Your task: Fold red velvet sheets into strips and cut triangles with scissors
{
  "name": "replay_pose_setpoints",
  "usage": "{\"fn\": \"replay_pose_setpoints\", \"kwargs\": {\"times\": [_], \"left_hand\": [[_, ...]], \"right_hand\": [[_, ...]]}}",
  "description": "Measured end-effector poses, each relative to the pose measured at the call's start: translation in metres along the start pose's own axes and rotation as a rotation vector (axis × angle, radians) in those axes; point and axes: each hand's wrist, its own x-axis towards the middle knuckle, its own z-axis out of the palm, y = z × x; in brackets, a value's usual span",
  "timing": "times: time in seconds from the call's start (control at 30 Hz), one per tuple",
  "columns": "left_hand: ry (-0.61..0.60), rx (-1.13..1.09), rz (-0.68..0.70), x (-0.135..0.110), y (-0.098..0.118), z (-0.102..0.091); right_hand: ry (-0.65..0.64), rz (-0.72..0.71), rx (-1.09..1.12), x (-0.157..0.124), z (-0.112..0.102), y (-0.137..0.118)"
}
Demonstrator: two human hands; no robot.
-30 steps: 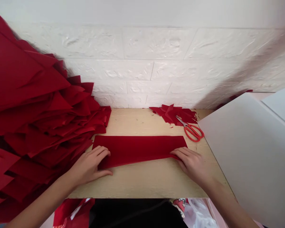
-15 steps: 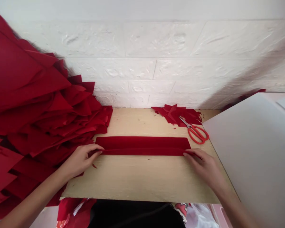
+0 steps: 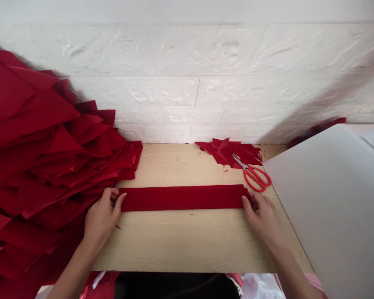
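A long folded strip of red felt (image 3: 182, 197) lies flat across the wooden table (image 3: 187, 243). My left hand (image 3: 102, 216) pinches its left end, thumb and fingers closed on the edge. At the strip's right end, my right hand (image 3: 263, 216) grips the other edge with curled fingers. Both hands rest on the table surface.
A big heap of red felt pieces (image 3: 43, 166) fills the left side. Red scissors (image 3: 254, 175) lie at the back right beside a small pile of red scraps (image 3: 229, 151). A white board (image 3: 333, 203) leans over the right. A white brick wall (image 3: 187, 83) stands behind.
The wide red sheet has been folded over into a narrow strip. Both hands have slid outward to its two ends.
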Motion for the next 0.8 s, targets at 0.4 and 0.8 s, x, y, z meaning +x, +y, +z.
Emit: {"fn": "replay_pose_setpoints", "kwargs": {"times": [0.4,0.8], "left_hand": [[-0.170,0.449,-0.071,-0.003,0.031,-0.004],[-0.140,0.429,-0.041,-0.002,0.037,-0.006]], "right_hand": [[-0.056,0.113,-0.346,0.000,0.007,-0.022],[0.044,0.175,-0.089,0.010,0.012,-0.014]]}}
